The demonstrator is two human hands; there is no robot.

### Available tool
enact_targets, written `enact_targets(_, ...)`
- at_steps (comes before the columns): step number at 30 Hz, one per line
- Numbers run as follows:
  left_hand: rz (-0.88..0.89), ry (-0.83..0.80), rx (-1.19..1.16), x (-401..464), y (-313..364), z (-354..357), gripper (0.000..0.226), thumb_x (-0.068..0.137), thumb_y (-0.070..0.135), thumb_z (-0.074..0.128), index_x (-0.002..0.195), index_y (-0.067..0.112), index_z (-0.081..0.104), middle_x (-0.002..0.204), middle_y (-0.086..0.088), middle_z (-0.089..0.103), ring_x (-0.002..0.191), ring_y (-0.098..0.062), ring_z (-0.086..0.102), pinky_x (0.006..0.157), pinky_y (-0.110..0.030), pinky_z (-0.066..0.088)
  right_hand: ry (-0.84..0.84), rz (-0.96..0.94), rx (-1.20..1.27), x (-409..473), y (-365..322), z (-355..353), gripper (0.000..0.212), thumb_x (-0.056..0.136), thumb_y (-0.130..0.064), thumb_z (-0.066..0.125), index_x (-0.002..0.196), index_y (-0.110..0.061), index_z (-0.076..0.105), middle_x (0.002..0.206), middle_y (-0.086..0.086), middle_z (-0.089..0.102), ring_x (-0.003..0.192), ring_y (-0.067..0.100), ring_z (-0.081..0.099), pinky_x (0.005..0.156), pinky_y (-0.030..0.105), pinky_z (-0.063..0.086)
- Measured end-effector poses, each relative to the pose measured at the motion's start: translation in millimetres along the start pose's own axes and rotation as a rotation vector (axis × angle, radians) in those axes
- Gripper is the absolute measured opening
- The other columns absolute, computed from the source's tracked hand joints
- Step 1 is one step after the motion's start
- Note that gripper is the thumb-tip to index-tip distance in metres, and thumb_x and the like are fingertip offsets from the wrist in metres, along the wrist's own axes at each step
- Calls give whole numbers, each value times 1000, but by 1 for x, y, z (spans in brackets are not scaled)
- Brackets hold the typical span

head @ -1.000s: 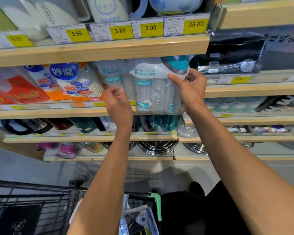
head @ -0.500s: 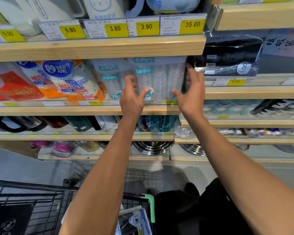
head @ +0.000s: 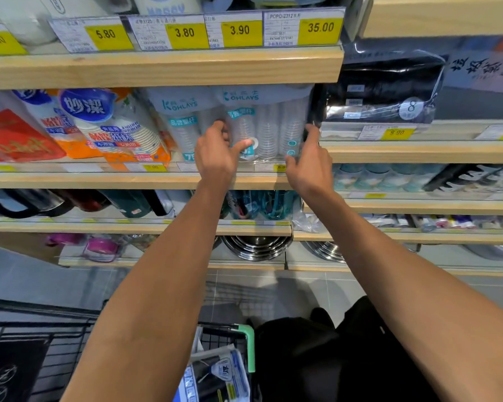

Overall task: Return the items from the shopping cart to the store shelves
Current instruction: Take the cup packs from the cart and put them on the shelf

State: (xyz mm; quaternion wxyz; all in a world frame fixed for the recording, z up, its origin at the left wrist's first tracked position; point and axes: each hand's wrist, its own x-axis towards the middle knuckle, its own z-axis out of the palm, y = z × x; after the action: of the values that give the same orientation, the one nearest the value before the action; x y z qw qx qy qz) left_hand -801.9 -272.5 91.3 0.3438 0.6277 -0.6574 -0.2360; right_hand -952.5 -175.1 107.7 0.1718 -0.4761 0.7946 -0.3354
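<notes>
Cup pack (head: pixel 269 126) upright on shelf (head: pixel 157 181), long axis vertical, directly ahead of both hands. Left hand (head: pixel 218 158) pinches left edge, right hand (head: pixel 310 166) clasps right edge (2-handed); cart (head: pixel 70 338) below.

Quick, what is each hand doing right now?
Left hand: fingers curled round the left edge of the pack of clear plastic cups.
Right hand: fingers gripping the pack's right edge.

Cup pack (head: pixel 262 126) top hidden under shelf (head: pixel 157 66); cart (head: pixel 41 343) cut off.
</notes>
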Motion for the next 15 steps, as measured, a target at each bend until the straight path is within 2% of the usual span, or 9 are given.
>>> enact_targets(2, -22, -24, -46, -1, -1, -5, 52, 69, 44, 87, 101, 13, 60, 74, 8, 54, 71, -20, 55, 75, -39, 54, -13, -4, -15, -5, 3, 1, 68, 97, -14, 61, 153, -14, 22, 121, 14, 67, 111, 31, 63, 82, 35, 47)
enact_targets(4, -27, -8, -91, -8, -6, -10, 59, 69, 42, 88, 113, 13, 61, 87, 1, 63, 86, -24, 64, 79, -34, 53, 0, 11, 38, -8, 4, 3, 71, 95, -15, 64, 152, -17, 22, 127, 11, 64, 114, 29, 62, 93, 39, 51)
enact_targets(6, -23, 13, -126, -17, -14, -13, 65, 69, 36, 89, 122, 13, 60, 98, 2, 63, 92, -17, 61, 84, -30, 52, 22, 34, 115, -9, 5, 7, 70, 91, -14, 68, 147, -24, 27, 134, 6, 59, 120, 26, 59, 102, 44, 51)
enact_targets(7, -20, 21, -158, -21, -18, -15, 68, 68, 34, 90, 125, 12, 59, 99, 3, 61, 93, -13, 58, 85, -28, 52, 40, 38, 148, -10, 4, 7, 67, 90, -13, 69, 143, -26, 30, 134, 4, 57, 120, 25, 58, 102, 45, 51)
enact_targets(10, -6, 58, -212, -30, -31, -22, 61, 70, 25, 89, 121, 14, 60, 95, 4, 60, 87, -10, 56, 81, -30, 54, 115, 25, 204, -17, 3, 7, 52, 88, -12, 65, 131, -23, 39, 120, 1, 55, 106, 22, 59, 93, 42, 52)
enact_targets(13, -28, 121, -268, -42, -43, -29, 36, 76, 11, 81, 107, 17, 62, 84, 6, 59, 77, -8, 56, 80, -39, 57, 140, -43, 219, -37, 0, 13, 35, 87, -9, 59, 120, -17, 49, 99, -2, 57, 90, 18, 58, 79, 36, 47)
enact_targets(15, -48, 138, -294, -55, -51, -36, 23, 79, 7, 74, 98, 15, 64, 78, 6, 59, 72, -9, 56, 76, -38, 57, 89, -146, 216, -53, -1, 26, 25, 88, -11, 60, 112, -12, 56, 81, -7, 57, 77, 18, 60, 71, 31, 47)
